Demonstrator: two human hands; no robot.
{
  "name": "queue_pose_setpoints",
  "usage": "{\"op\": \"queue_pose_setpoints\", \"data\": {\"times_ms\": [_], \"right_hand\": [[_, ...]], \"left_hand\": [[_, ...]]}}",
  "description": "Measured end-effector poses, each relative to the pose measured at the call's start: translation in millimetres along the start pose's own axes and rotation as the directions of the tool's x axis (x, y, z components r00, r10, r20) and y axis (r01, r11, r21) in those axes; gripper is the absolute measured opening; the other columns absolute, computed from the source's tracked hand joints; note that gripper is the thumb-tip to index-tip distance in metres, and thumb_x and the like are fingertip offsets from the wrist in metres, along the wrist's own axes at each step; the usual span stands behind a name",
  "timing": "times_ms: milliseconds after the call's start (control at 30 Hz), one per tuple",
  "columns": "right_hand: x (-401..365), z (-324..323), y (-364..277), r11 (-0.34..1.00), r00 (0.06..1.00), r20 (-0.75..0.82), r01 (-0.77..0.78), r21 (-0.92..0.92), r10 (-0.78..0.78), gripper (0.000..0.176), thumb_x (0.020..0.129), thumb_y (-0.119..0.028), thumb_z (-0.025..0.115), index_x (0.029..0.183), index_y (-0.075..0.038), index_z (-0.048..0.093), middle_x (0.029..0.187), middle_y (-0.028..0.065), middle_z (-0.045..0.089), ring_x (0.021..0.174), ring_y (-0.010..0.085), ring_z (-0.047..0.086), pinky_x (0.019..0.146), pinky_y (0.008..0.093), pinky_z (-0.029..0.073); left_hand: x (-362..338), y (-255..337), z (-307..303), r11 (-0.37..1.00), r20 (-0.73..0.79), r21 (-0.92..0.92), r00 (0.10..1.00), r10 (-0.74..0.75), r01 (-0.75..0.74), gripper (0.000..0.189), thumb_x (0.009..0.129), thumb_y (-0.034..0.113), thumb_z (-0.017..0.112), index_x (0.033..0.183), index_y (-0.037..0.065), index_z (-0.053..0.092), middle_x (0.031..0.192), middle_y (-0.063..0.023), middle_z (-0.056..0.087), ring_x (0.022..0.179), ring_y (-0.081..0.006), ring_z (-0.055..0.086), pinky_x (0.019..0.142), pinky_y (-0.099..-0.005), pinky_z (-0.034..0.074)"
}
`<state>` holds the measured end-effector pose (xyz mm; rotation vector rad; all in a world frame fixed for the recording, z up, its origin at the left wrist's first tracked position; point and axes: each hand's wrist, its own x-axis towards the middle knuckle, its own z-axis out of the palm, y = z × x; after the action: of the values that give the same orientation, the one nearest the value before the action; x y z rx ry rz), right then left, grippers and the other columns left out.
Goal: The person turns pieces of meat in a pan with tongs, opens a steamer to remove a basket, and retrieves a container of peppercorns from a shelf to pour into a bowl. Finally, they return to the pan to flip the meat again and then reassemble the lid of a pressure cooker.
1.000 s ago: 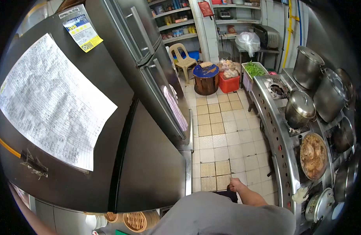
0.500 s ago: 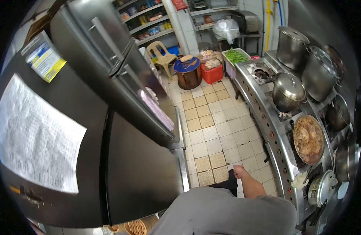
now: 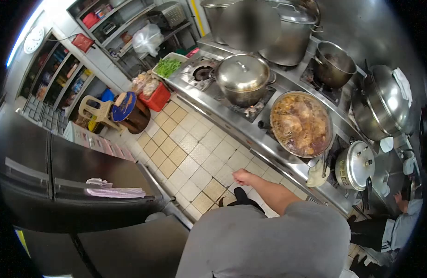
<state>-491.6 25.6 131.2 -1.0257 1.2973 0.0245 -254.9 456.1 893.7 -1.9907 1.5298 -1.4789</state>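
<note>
My right hand (image 3: 242,177) hangs low over the tiled floor, its fingers curled in with nothing visible in them. It touches nothing; the front edge of the steel stove (image 3: 250,147) is the nearest thing. On that stove sits a wide pan of brown stew (image 3: 300,124). Behind the pan stands a lidded steel pot (image 3: 242,76) over a burner. A pressure cooker (image 3: 355,167) is at the near end, with a pale cloth (image 3: 318,174) beside it. My left hand is out of view.
Another person's sleeve (image 3: 408,227) and hand show at the right edge. Steel refrigerators (image 3: 97,171) line the left. Ahead are a blue-topped drum (image 3: 130,113), a beige chair (image 3: 95,111), a red crate (image 3: 155,97) and a tray of greens (image 3: 169,67). Tall pots (image 3: 287,41) stand behind.
My view has turned right, so the stove fills more of it and the refrigerators less. My right hand, still curled, has swung a little forward. The other person has come into view.
</note>
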Motion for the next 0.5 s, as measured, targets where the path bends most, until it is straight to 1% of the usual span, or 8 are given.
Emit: {"op": "queue_pose_setpoints", "data": {"times_ms": [67,167,233,300,333,400,433,500], "right_hand": [[-12.2,-1.7,-17.6,0.997,0.989,0.128,0.068,0.042,-0.073,0.043,0.104,-0.040,0.055,0.081,-0.004,0.061,0.064,0.0042,0.056,0.052,0.0148,0.051,0.042,0.0310,0.039],[-37.8,-10.9,-35.7,0.983,0.980,0.126,0.139,0.122,-0.154,0.044,0.104,-0.043,0.055,0.084,-0.004,0.062,0.066,0.0036,0.056,0.053,0.0143,0.051,0.043,0.0298,0.040],[-56.1,-34.2,-34.5,0.975,0.983,0.041,0.174,0.139,-0.181,0.046,0.103,-0.043,0.055,0.085,-0.002,0.065,0.073,0.0082,0.062,0.053,0.0176,0.054,0.046,0.0336,0.045],[-73.8,-54.1,-18.4,0.934,0.953,-0.026,0.290,-0.207,-0.302,0.049,0.103,-0.044,0.055,0.086,0.001,0.067,0.080,0.0133,0.066,0.059,0.0235,0.060,0.056,0.0393,0.051],[-71.9,-60.3,3.7,0.949,0.958,-0.066,0.266,-0.171,-0.280,0.049,0.103,-0.044,0.055,0.086,0.001,0.067,0.080,0.0133,0.066,0.059,0.0235,0.060,0.056,0.0393,0.051],[-67.6,-75.3,50.0,0.751,0.794,-0.193,0.423,-0.506,-0.577,0.054,0.102,-0.042,0.054,0.080,0.005,0.068,0.085,0.0259,0.068,0.078,0.0386,0.065,0.076,0.0503,0.052],[-85.3,-83.6,59.4,0.806,0.826,-0.231,0.372,-0.461,-0.514,0.053,0.101,-0.043,0.055,0.082,0.005,0.068,0.086,0.0263,0.069,0.080,0.0408,0.065,0.078,0.0510,0.051],[-155.7,-106.9,38.2,0.924,0.892,-0.307,0.242,-0.296,-0.332,0.051,0.101,-0.042,0.056,0.084,0.004,0.069,0.084,0.0250,0.068,0.080,0.0400,0.064,0.078,0.0509,0.050]], "left_hand": [[44.8,13.0,18.4,0.991,-0.036,-0.091,0.995,0.091,-0.094,0.029,0.102,0.017,0.052,0.105,-0.004,0.071,0.107,-0.0194,0.074,0.094,-0.0377,0.072,0.091,-0.0435,0.059],[116.4,37.4,57.3,0.939,-0.125,-0.214,0.961,0.248,-0.270,0.029,0.103,0.015,0.051,0.106,-0.005,0.071,0.108,-0.0194,0.074,0.096,-0.0381,0.072,0.093,-0.0438,0.059],[175.9,68.8,101.3,0.842,-0.171,-0.319,0.901,0.400,-0.434,0.028,0.101,0.017,0.055,0.105,-0.004,0.073,0.103,-0.0190,0.075,0.091,-0.0378,0.072,0.088,-0.0434,0.059],[237.8,117.4,155.6,0.613,-0.216,-0.460,0.750,0.625,-0.643,0.027,0.097,0.020,0.063,0.102,-0.003,0.077,0.093,-0.0183,0.076,0.083,-0.0371,0.072,0.078,-0.0428,0.059],[250.3,146.8,183.5,0.625,-0.252,-0.561,0.831,0.497,-0.544,0.019,0.094,0.012,0.067,0.101,-0.005,0.071,0.097,-0.0163,0.073,0.092,-0.0326,0.069,0.084,-0.0408,0.055],[280.1,199.9,231.3,0.524,-0.337,-0.668,0.842,0.421,-0.529,0.016,0.087,0.001,0.072,0.099,-0.006,0.066,0.101,-0.0155,0.069,0.104,-0.0316,0.066,0.093,-0.0414,0.051],[313.0,231.2,248.9,0.422,-0.418,-0.664,0.774,0.476,-0.618,0.017,0.083,-0.001,0.073,0.097,-0.007,0.066,0.101,-0.0167,0.069,0.105,-0.0349,0.065,0.095,-0.0440,0.050],[358.1,304.6,285.6,0.200,-0.551,-0.730,0.736,0.392,-0.653,0.021,0.079,-0.001,0.075,0.099,-0.004,0.070,0.104,-0.0181,0.071,0.105,-0.0378,0.065,0.097,-0.0464,0.049]]}}
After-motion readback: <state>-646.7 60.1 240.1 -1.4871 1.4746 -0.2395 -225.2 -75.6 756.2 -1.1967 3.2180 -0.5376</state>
